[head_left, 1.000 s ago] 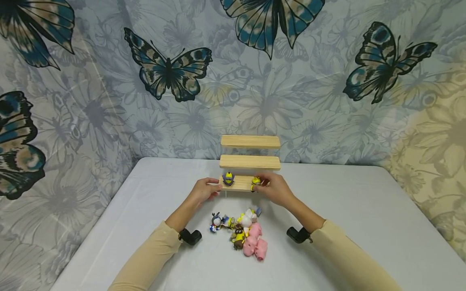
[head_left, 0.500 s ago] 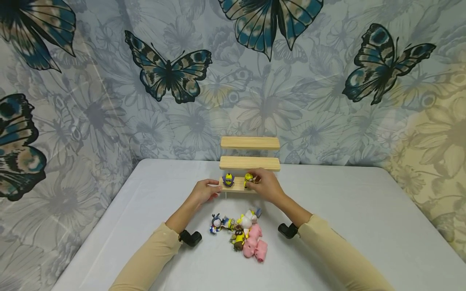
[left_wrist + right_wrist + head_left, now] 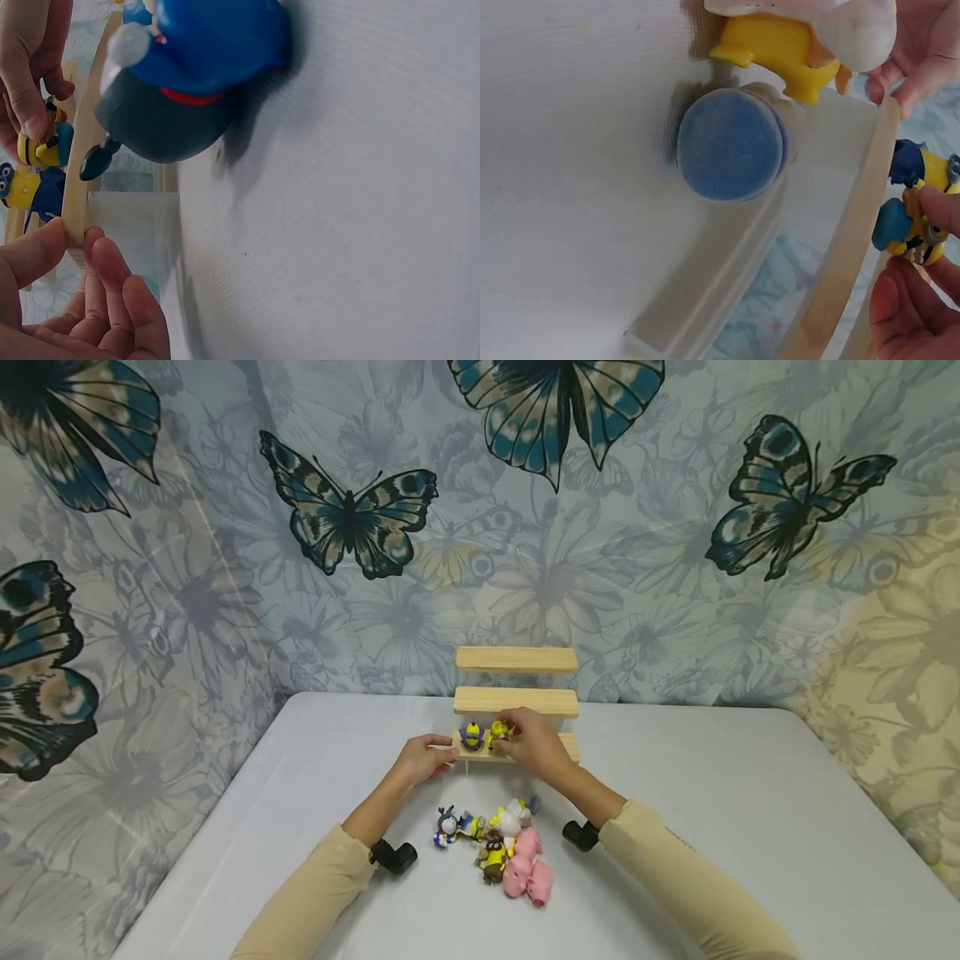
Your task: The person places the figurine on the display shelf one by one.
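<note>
My left hand (image 3: 422, 760) grips the left end of the lowest wooden board (image 3: 570, 746) of a three-step display shelf. In the left wrist view its thumb lies on the board's top and its fingers are beneath. On that board's left end stands a yellow minion figurine (image 3: 472, 737) in dark purple-blue. Just right of it my right hand (image 3: 536, 745) pinches a second minion figurine (image 3: 498, 732). The right wrist view shows this one's light blue base (image 3: 892, 225) at the board, very close to the first minion; whether it touches the board I cannot tell.
Several figurines lie in front of the shelf: a dark-headed one (image 3: 446, 828), a minion in blue (image 3: 472, 825), a white-and-yellow one (image 3: 511, 818), a brown-and-yellow one (image 3: 492, 858) and pink pigs (image 3: 539, 883). The middle board (image 3: 515, 701) and top board (image 3: 516, 659) rise behind.
My right hand has moved the second minion figurine leftward along the lowest board, from its right part to beside the first minion. My left hand has kept its hold on the board's end.
</note>
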A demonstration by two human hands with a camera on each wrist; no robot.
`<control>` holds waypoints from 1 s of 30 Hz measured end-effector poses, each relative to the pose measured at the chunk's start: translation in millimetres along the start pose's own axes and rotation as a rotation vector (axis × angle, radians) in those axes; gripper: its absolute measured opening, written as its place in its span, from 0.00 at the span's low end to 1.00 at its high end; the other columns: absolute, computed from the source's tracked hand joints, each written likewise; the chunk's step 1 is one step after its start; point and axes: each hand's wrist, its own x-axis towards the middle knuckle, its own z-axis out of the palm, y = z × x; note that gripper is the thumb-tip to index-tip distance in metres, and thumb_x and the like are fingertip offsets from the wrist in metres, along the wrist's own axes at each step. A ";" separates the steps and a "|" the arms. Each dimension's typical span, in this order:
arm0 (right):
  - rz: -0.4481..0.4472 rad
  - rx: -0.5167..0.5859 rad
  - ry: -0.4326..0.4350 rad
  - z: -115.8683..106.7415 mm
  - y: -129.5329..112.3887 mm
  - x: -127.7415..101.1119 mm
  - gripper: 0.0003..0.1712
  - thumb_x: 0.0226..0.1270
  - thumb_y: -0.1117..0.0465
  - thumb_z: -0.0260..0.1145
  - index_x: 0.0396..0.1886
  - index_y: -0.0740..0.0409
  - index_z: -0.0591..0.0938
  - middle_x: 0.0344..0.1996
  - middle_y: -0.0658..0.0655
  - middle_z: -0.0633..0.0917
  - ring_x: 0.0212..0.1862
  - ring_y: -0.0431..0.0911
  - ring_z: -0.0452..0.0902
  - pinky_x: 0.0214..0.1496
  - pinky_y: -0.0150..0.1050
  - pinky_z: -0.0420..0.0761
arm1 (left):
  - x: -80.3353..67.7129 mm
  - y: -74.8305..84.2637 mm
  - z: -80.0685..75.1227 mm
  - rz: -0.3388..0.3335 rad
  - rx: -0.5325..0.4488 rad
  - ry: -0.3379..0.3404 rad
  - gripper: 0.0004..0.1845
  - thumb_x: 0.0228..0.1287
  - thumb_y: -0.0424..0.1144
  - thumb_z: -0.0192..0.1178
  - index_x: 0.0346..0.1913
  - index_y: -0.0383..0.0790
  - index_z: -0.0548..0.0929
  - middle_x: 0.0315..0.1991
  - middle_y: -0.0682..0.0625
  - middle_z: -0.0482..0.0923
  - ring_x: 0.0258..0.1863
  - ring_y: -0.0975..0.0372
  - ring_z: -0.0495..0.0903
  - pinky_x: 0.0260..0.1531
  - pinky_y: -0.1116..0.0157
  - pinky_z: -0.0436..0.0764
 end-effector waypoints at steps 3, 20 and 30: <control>0.011 -0.026 -0.009 3.4 -0.5 0.4 0.22 0.57 0.61 0.75 0.51 0.61 0.82 0.39 0.58 0.83 0.40 0.48 0.79 0.43 0.42 0.80 | -1.2 -1.2 1.9 -0.003 0.003 -0.003 0.20 0.65 0.40 0.63 0.58 0.36 0.79 0.39 0.45 0.88 0.33 0.61 0.83 0.34 0.66 0.77; 0.037 -0.056 -0.035 0.8 -3.8 4.9 0.25 0.58 0.59 0.74 0.54 0.60 0.80 0.38 0.56 0.83 0.39 0.47 0.78 0.42 0.42 0.79 | 0.0 0.5 1.4 0.003 -0.002 0.006 0.20 0.65 0.40 0.63 0.57 0.36 0.79 0.40 0.45 0.87 0.34 0.59 0.84 0.35 0.65 0.78; 0.059 -0.057 -0.055 -1.0 -3.1 3.7 0.29 0.57 0.58 0.75 0.58 0.60 0.78 0.38 0.56 0.82 0.38 0.47 0.78 0.40 0.42 0.78 | 0.4 -0.7 2.7 0.002 -0.004 0.006 0.20 0.65 0.39 0.63 0.57 0.35 0.79 0.39 0.46 0.88 0.33 0.60 0.84 0.34 0.66 0.78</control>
